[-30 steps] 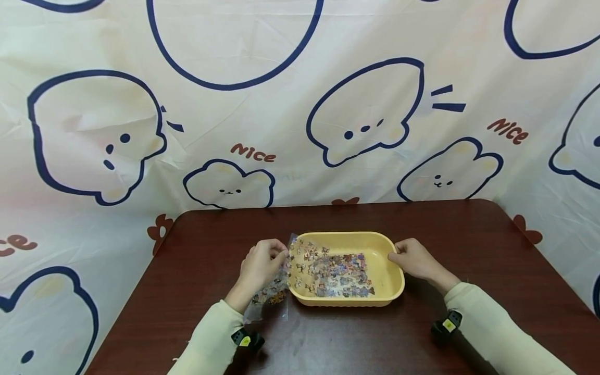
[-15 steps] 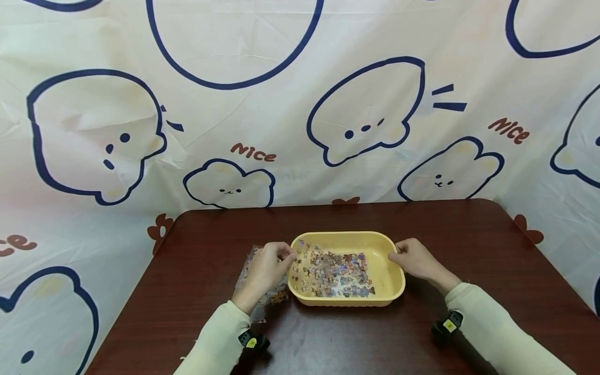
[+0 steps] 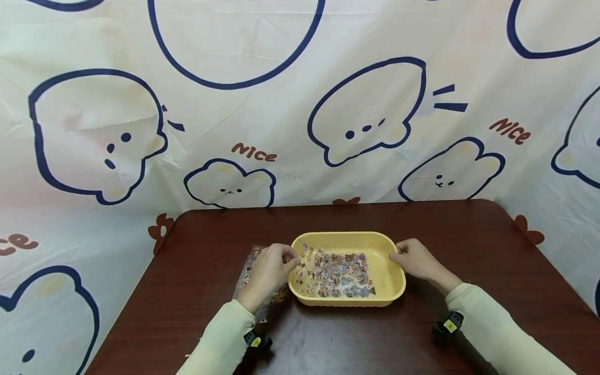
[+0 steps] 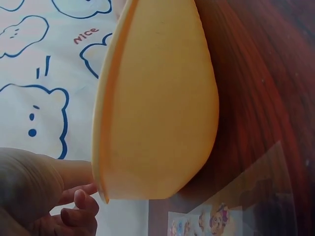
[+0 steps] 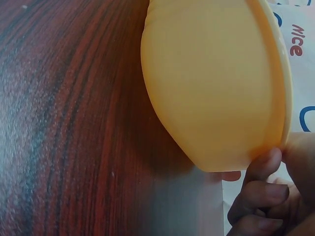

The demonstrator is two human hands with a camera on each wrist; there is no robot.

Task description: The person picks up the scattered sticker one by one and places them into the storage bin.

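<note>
A yellow oval tray (image 3: 390,271) stands on the table, with many small colourful jigsaw pieces (image 3: 344,273) spread inside it, mostly in the middle and left. My right hand (image 3: 414,258) pinches the tray's right end; in the right wrist view a fingertip (image 5: 268,160) presses its outer wall below the rim. At the left end, my left hand (image 3: 272,268) reaches over the rim with thumb and fingers bent. Its fingertips pass behind the rim in the left wrist view, so what lies between them is hidden. Beneath this hand lies a clear plastic bag (image 3: 245,273) with jigsaw pieces.
A dark red-brown wooden table (image 3: 337,338) carries everything. Behind and beside it hangs a pale cloth (image 3: 290,120) printed with cartoon animals. A small whitish scrap (image 3: 187,355) lies near the left sleeve.
My left hand has let go of the clear bag, which now lies flatter and farther left. That hand has shifted right, over the tray's left rim. The right hand has kept its place.
</note>
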